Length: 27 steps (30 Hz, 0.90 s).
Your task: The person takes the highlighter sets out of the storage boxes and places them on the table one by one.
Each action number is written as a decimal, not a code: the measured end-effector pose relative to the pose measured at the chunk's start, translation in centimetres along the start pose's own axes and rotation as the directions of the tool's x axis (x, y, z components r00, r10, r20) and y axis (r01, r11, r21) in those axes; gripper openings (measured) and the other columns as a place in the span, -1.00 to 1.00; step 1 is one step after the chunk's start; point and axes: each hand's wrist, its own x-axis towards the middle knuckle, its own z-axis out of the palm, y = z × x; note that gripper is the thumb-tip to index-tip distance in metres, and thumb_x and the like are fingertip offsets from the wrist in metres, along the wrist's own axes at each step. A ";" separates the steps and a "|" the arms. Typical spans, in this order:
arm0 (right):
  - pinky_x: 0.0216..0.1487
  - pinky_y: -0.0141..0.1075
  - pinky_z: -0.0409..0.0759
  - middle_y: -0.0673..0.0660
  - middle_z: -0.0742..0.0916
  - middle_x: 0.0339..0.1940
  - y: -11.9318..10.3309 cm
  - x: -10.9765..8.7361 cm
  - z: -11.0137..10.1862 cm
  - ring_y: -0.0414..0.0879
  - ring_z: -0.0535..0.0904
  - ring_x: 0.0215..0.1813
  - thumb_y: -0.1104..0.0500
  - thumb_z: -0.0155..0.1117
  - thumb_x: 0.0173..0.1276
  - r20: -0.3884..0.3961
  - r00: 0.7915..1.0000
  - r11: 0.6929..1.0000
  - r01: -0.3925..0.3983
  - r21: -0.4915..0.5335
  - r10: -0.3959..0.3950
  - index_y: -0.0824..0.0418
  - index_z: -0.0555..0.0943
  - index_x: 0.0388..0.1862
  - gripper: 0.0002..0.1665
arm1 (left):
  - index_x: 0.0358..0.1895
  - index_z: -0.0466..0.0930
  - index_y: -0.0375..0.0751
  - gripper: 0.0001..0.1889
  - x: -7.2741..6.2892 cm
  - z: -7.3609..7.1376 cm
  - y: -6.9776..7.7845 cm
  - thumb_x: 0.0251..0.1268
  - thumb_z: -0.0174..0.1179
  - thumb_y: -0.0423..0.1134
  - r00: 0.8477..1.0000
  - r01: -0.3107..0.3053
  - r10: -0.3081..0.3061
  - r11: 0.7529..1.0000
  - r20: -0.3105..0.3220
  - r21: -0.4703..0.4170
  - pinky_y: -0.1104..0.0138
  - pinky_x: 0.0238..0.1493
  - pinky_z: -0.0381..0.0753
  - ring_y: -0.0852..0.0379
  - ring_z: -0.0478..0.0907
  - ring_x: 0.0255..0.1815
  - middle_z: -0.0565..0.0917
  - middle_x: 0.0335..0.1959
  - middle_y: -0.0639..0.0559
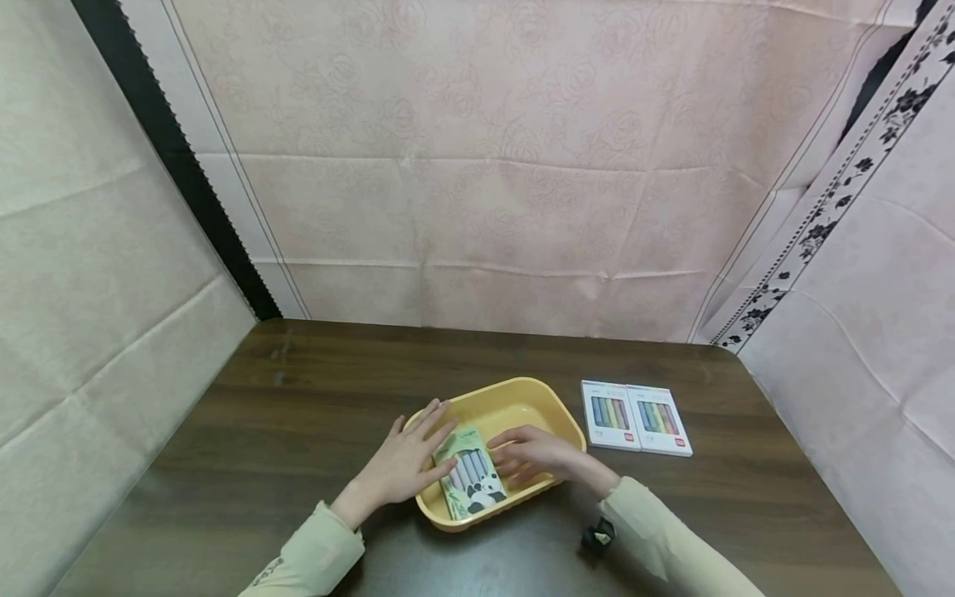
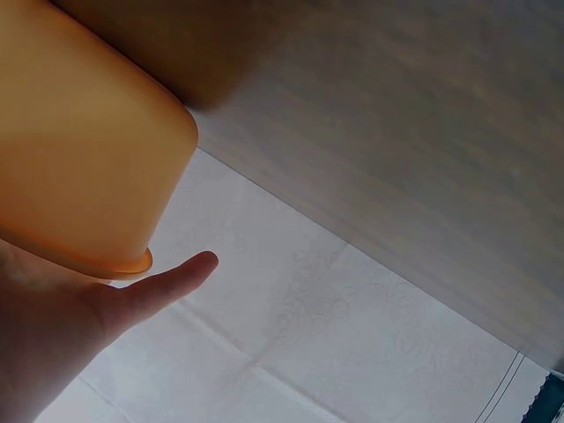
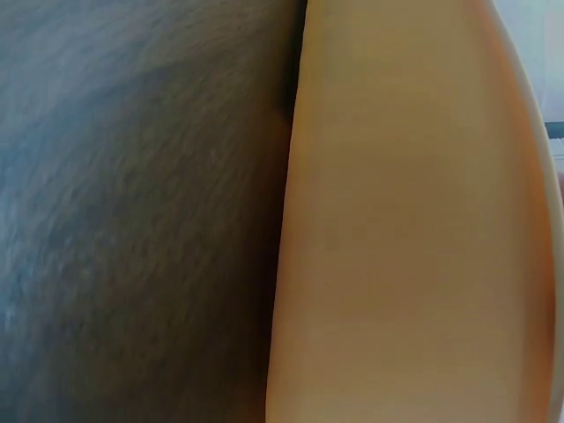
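A yellow plastic basin (image 1: 515, 404) stands on the table in front of me. Inside it, at its left side, lies a green box with a panda and several pastel sticks pictured on it (image 1: 468, 473). My left hand (image 1: 403, 460) is over the basin's left rim with its fingers spread, the thumb at the box's left edge. Over the basin's right part is my right hand (image 1: 535, 454), fingers loosely bent beside the box's right edge, with nothing visible in them. Both wrist views show mostly the basin's outer wall (image 2: 88, 132), (image 3: 405, 220).
Two white boxes picturing coloured sticks (image 1: 612, 417), (image 1: 660, 420) lie side by side to the right of the basin. The dark wooden table (image 1: 298, 431) is bordered by pale cloth (image 1: 462, 207) at the back and on both sides.
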 end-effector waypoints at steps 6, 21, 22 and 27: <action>-0.17 -0.11 0.60 0.38 0.59 0.00 0.0 0.2 0.5 0.10 0.62 -0.09 0.16 -0.06 0.35 -0.025 1.000 0.998 -0.015 0.055 0.017 0.40 0.34 0.15 -0.54 | 0.31 0.20 -0.01 -0.38 -0.1 0.1 0.0 0.24 -0.11 0.18 1.000 0.003 -0.003 1.000 -0.001 -0.002 -0.20 0.19 0.14 0.04 -0.07 0.45 0.03 0.43 0.06; -0.09 -0.07 0.57 0.40 0.55 0.06 -0.5 0.2 1.1 0.16 0.59 -0.03 0.15 -0.10 0.36 -0.017 0.998 0.980 -0.048 0.193 0.053 0.34 0.29 0.18 -0.54 | 0.30 0.23 -0.04 -0.39 0.0 0.0 -0.1 0.24 -0.09 0.17 1.000 -0.005 0.005 1.000 0.000 -0.029 -0.21 0.19 0.12 0.02 -0.08 0.45 0.04 0.43 0.04; -0.07 -0.06 0.56 0.40 0.53 0.08 -0.5 0.2 1.2 0.17 0.58 -0.02 0.15 -0.10 0.36 -0.013 0.999 0.978 -0.047 0.203 0.050 0.35 0.28 0.19 -0.53 | 0.30 0.23 -0.04 -0.39 -0.1 0.0 -0.1 0.23 -0.09 0.17 1.000 -0.006 0.006 0.999 -0.002 -0.032 -0.21 0.19 0.12 0.03 -0.08 0.45 0.04 0.43 0.05; -0.07 -0.07 0.56 0.41 0.51 0.08 -0.6 0.4 1.7 0.17 0.58 -0.04 0.15 -0.08 0.35 -0.017 0.999 0.970 -0.039 0.242 0.044 0.37 0.24 0.19 -0.51 | 0.29 0.25 -0.05 -0.39 0.0 0.2 -0.2 0.23 -0.07 0.16 1.000 -0.014 0.014 1.000 -0.017 -0.025 -0.21 0.18 0.14 0.02 -0.05 0.44 0.06 0.43 0.04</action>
